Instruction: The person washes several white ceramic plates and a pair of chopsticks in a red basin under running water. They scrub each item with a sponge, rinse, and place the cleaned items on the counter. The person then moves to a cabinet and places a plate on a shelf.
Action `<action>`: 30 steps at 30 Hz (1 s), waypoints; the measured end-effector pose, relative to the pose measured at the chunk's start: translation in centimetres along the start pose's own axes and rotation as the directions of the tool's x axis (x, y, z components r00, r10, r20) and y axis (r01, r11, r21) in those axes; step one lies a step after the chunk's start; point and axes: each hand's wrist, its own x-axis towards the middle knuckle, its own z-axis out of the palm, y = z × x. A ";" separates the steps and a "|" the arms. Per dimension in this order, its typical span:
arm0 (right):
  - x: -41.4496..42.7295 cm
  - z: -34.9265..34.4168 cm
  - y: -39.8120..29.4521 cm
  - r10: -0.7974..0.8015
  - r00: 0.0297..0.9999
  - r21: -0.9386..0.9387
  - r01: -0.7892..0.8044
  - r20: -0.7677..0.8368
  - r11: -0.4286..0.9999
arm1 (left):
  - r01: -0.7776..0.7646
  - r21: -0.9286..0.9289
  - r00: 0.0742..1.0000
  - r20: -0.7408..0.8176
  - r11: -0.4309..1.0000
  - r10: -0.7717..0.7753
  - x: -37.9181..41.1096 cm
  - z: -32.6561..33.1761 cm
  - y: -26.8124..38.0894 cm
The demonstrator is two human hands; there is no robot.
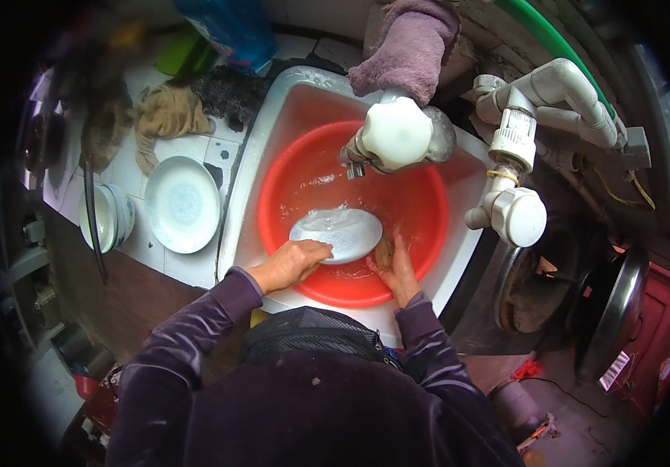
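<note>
A white plate [343, 236] with a wet sheen is tilted over a round red plastic basin [440, 216], which stands in a white sink [247, 192]. My left hand [294, 262] grips the plate's near left rim, the thumb side over its edge. At the plate's right end, my right hand [402, 271] has its fingers around a brownish scrubbing pad or cloth [384, 252]; its exact kind is unclear. Water [320, 181] glints in the basin. Above the basin hangs a metal tap [356, 169] with a white knob [399, 134].
On the tiled counter to the left are a white plate [183, 204], stacked bowls [110, 216], a tan cloth [171, 111] and a blue bottle [235, 29]. A purple towel [408, 46] wraps the tap's pipe. White plastic pipes with a valve [519, 216] jut out at right.
</note>
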 end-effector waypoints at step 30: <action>5.0 6.8 1.7 -0.519 0.468 -0.696 0.543 0.715 -0.470 | 0.246 -0.968 0.437 0.068 0.046 -0.897 4.2 5.6 -3.0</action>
